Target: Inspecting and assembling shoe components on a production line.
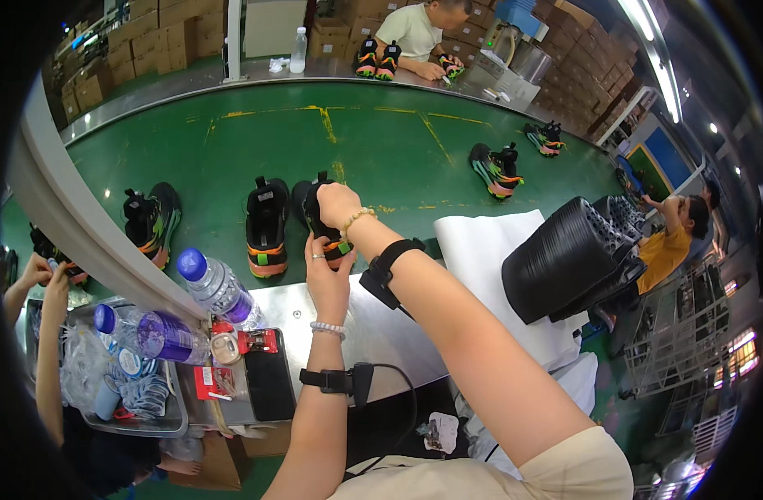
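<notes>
A black sneaker point(316, 220) with orange and green heel accents stands on the green belt point(273, 137), its toe pointing away from me. My right hand point(338, 207) is closed over the shoe's upper near its opening, hiding much of it. Lower down, my left hand point(327, 279) pinches the heel end, with the fingers bent round the back. Just left of this shoe rests its matching black sneaker point(266, 223), untouched. What the right fingertips grip inside the shoe is hidden.
A steel ledge point(331, 312) borders the belt, with water bottles point(223, 292) and a phone point(270, 379) on it. White sheeting point(473, 258) and a black basket point(548, 267) stand right. A white post point(119, 217) rises left. Co-workers are at left, far side and right.
</notes>
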### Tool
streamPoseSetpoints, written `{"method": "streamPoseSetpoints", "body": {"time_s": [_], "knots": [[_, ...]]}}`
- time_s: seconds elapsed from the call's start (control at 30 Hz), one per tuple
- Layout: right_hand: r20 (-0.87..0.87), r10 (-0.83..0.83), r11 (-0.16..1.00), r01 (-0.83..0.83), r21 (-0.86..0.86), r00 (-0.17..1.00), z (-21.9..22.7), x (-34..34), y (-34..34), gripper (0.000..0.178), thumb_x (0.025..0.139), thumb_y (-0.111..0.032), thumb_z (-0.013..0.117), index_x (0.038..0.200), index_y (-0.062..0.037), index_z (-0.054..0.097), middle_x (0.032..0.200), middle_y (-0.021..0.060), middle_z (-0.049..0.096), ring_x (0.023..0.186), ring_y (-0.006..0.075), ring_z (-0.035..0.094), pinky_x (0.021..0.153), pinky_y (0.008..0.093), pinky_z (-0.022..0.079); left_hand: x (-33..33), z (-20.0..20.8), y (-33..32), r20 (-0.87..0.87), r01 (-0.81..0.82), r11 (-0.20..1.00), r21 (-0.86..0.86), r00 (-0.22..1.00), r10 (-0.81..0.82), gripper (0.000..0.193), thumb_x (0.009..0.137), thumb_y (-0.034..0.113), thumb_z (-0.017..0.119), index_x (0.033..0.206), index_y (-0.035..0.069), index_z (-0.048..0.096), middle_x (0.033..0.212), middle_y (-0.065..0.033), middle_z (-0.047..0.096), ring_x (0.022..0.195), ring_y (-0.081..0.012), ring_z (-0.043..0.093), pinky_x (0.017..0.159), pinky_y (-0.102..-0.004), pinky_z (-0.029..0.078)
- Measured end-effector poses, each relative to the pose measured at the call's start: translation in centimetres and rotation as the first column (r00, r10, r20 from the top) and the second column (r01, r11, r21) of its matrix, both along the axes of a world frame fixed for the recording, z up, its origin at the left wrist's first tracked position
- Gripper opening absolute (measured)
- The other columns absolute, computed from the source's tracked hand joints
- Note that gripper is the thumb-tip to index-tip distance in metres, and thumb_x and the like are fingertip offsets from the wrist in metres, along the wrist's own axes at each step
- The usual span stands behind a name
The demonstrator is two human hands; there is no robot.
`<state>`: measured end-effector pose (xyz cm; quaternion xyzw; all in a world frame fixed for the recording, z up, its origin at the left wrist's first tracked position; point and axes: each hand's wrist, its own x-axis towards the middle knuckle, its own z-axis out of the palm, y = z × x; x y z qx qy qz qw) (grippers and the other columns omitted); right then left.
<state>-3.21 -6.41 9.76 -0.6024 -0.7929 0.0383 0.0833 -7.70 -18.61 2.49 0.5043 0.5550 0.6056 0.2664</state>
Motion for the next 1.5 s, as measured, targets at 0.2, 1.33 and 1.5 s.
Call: {"method": "streamPoseSetpoints", "body": {"time_s": [0.2,1.33,1.5], "knots": [[-0.328,0.212,0.975,-0.221,0.008,0.921,0.9,1.7,-2.8,0.02,0.073,-0.01,0.061,0.09,-0.0008,0.067,0.086,0.0188,0.067,0.08,0.034,0.065,0.074,0.0408,0.053,-1.5,1.5,-0.2,-0.367,-0.168,0.972,0.167,0.904,0.219,0.04,0.078,0.007,0.065,0.115,0.0,0.051,0.142,-0.0173,0.034,0.127,-0.0348,0.041,0.105,-0.0412,0.034],[-0.961,-0.189,0.982,0.034,-0.186,0.203,-7.1,11.4,-22.1,0.024,0.093,-0.023,0.051,0.096,-0.0014,0.062,0.054,0.0055,0.052,0.049,0.0122,0.049,0.05,0.0282,0.041,2.1,2.8,0.0,-0.077,-0.135,0.889,0.438,0.979,0.187,0.026,0.092,0.012,0.052,0.116,0.002,0.052,0.146,-0.0144,0.024,0.128,-0.0292,0.035,0.088,-0.0356,0.047],[-0.946,-0.194,0.981,0.025,-0.194,0.26,-7.2,11.2,-21.9,0.024,0.093,-0.022,0.05,0.097,-0.0018,0.063,0.053,0.0068,0.052,0.048,0.0137,0.05,0.05,0.0291,0.041,1.1,1.0,1.2,-0.236,0.024,0.942,0.334,0.97,0.059,0.023,0.096,0.016,0.045,0.094,-0.003,0.059,0.107,-0.0128,0.056,0.093,-0.0216,0.055,0.071,-0.0323,0.047]]}}
